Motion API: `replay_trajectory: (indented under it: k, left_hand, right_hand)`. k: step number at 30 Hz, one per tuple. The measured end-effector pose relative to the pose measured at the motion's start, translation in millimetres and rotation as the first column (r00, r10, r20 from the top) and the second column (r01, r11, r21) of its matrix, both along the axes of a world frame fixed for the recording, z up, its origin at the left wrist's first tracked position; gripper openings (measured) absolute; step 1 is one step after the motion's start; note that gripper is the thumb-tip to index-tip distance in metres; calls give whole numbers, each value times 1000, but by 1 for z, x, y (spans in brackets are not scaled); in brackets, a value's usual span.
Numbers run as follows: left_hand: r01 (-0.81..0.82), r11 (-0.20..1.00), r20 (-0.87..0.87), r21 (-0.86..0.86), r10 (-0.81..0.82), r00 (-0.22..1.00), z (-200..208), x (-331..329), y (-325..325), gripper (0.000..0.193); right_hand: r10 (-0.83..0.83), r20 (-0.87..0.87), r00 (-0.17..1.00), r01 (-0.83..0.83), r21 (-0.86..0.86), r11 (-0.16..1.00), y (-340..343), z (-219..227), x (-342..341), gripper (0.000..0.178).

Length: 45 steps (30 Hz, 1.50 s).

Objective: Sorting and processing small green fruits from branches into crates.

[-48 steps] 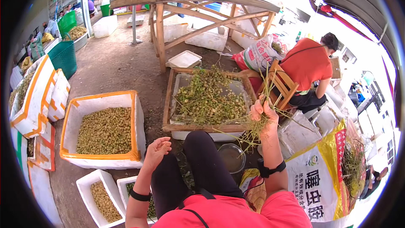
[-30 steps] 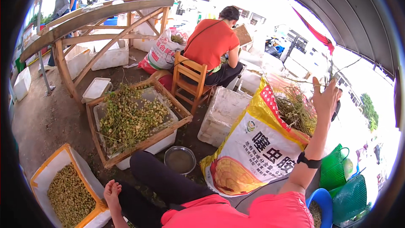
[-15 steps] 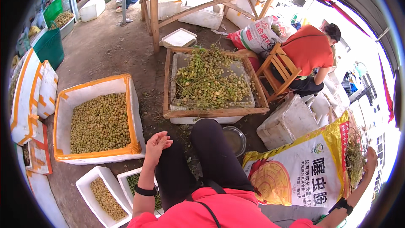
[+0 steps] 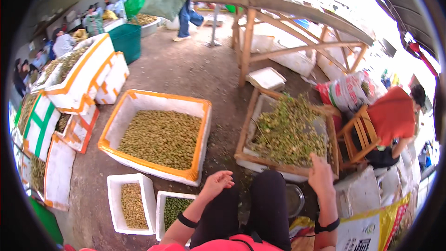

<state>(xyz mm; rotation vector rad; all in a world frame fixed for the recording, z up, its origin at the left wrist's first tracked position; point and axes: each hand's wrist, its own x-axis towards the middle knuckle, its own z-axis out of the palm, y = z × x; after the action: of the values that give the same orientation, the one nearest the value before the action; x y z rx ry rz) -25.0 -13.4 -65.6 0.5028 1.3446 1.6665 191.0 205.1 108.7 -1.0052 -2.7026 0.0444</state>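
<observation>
My left hand (image 4: 218,183) hovers above my left thigh, empty, its fingers loosely bent. My right hand (image 4: 321,174) is stretched forward at the near right corner of a wooden-framed mesh tray (image 4: 271,163), forefinger extended. I see nothing in it; its fingers are slightly blurred. On the tray lies a heap of leafy stems with small round fruits (image 4: 290,130). To the left stands a large foam box (image 4: 203,132) edged in orange tape, full of small round greenish-brown fruits (image 4: 160,139). Two smaller white boxes hold pale yellow fruits (image 4: 134,204) and green fruits (image 4: 175,209).
A metal bowl (image 4: 294,201) sits by my right knee, beside a yellow-and-white sack (image 4: 367,227). A person in an orange top (image 4: 392,114) sits at the right. Foam boxes (image 4: 83,81) are stacked at left. A wooden table (image 4: 297,7) stands behind; a person carries a green sack (image 4: 167,0).
My right hand has left the dry stems at the sack's mouth and come forward to the tray. My view has swung left, and my left hand's fingers are a little more bent.
</observation>
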Motion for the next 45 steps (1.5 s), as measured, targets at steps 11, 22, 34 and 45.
replay_trajectory:
  k: [11, 22, 34, 45]
  left_hand:
    - [-235, 957, -86, -168, 223, 971, 20, 1, -27, 30]
    - [-249, 965, -100, -84, 241, 965, 10, 17, -10, 28]
    - [-207, 973, -183, -100, 186, 965, 42, 30, -13, 31]
    - [-126, 986, -240, 110, 149, 959, 104, 48, 47, 24]
  right_hand:
    - [419, 537, 732, -367, -206, 907, 95, -154, -109, 46]
    - [-212, -196, 957, 122, -391, 912, 195, -116, -72, 31]
    - [-608, -742, 284, -511, -654, 559, 167, -72, -55, 25]
    - [-629, -758, 170, -770, -501, 395, 111, -21, -46, 12]
